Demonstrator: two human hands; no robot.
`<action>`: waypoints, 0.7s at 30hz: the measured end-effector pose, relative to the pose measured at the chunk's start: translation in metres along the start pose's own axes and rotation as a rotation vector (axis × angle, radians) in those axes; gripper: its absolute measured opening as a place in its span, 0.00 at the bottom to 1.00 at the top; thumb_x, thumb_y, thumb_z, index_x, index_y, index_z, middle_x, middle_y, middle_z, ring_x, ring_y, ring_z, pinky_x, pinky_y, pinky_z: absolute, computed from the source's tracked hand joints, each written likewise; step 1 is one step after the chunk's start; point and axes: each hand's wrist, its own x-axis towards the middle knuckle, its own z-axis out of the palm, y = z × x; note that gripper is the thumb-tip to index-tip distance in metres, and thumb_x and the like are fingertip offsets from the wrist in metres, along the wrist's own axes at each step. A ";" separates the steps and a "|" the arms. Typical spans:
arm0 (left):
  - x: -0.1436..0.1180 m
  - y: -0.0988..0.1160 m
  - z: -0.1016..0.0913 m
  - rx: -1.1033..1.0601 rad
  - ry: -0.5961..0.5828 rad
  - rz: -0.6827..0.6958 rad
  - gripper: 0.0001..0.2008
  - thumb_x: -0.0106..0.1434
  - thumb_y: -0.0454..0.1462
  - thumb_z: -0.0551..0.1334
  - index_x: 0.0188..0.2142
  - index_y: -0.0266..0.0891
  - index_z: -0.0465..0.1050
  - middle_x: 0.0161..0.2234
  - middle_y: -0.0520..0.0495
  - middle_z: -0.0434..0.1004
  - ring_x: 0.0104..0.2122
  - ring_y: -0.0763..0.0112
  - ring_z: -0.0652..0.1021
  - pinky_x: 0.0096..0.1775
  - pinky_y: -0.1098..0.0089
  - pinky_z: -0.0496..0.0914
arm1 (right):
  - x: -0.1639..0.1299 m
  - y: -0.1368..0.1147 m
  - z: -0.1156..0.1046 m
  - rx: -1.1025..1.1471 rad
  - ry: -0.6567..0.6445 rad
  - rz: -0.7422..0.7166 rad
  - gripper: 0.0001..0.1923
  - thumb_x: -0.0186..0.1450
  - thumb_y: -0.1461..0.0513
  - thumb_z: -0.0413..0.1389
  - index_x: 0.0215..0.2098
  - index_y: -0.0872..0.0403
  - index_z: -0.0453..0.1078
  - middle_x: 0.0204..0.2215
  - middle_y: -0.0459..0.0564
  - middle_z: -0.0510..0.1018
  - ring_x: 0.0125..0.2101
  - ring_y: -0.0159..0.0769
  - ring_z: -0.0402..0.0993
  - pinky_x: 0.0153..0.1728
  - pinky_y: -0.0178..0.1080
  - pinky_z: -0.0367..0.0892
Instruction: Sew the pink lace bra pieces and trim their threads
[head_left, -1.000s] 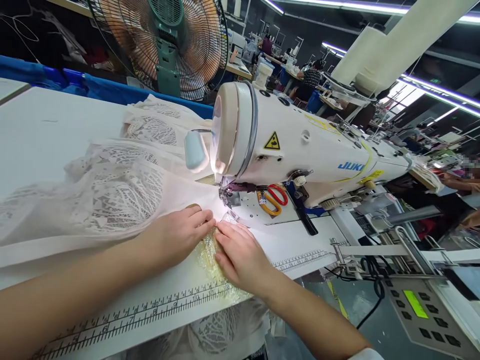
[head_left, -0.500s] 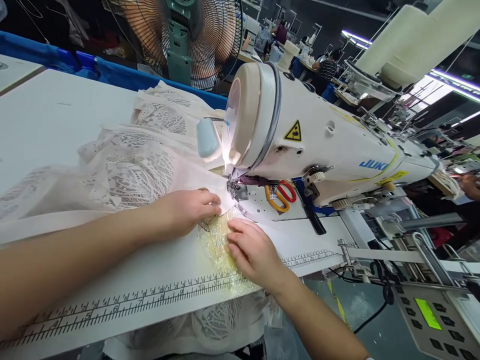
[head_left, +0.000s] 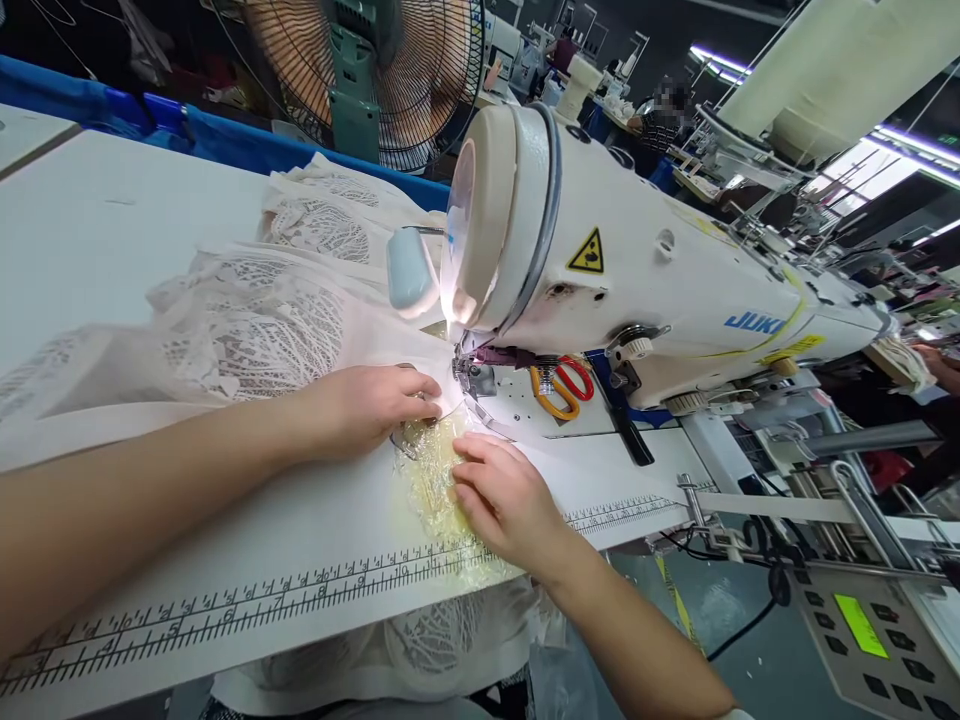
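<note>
A sheer white lace garment (head_left: 255, 325) spreads over the sewing machine table and runs up to the presser foot (head_left: 466, 375). My left hand (head_left: 379, 405) has its fingers bent together on the cloth just left of the foot. Below that hand a thin bent metal piece (head_left: 405, 442) sticks out, mostly hidden; its kind cannot be made out. My right hand (head_left: 501, 495), fingers curled, pinches the cloth edge in front of the foot. Between both hands lies a shiny, wrinkled yellowish clear film (head_left: 433, 485) on the table.
The sewing machine head (head_left: 570, 240) rises behind my hands. Orange-and-red-handled scissors (head_left: 559, 388) and a black-handled tool (head_left: 630, 430) lie on its bed. A ruler strip (head_left: 322, 595) follows the front edge. A fan (head_left: 375, 75) stands behind; a control panel (head_left: 862, 635) sits at right.
The view has shifted slightly. Both hands stay at nearly the same places on the cloth, the left one lying a little flatter.
</note>
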 end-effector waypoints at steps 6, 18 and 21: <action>0.002 0.003 -0.007 0.002 -0.069 -0.020 0.28 0.57 0.23 0.48 0.49 0.46 0.74 0.52 0.44 0.73 0.48 0.63 0.74 0.41 0.67 0.70 | 0.000 0.000 0.000 -0.004 -0.016 0.003 0.10 0.66 0.64 0.48 0.37 0.58 0.72 0.45 0.57 0.75 0.49 0.43 0.69 0.52 0.47 0.67; 0.005 -0.017 -0.003 0.030 0.035 -0.034 0.25 0.59 0.24 0.47 0.46 0.45 0.76 0.51 0.44 0.74 0.46 0.62 0.75 0.40 0.68 0.69 | -0.001 0.001 0.002 -0.003 -0.001 0.026 0.11 0.66 0.63 0.48 0.38 0.56 0.72 0.46 0.56 0.75 0.50 0.42 0.69 0.52 0.46 0.67; 0.006 -0.024 -0.003 0.025 0.019 -0.061 0.25 0.59 0.25 0.47 0.46 0.45 0.76 0.51 0.45 0.73 0.48 0.63 0.74 0.43 0.68 0.69 | 0.000 0.001 0.001 -0.018 0.000 0.027 0.11 0.66 0.63 0.47 0.38 0.55 0.72 0.46 0.56 0.75 0.50 0.41 0.69 0.52 0.46 0.67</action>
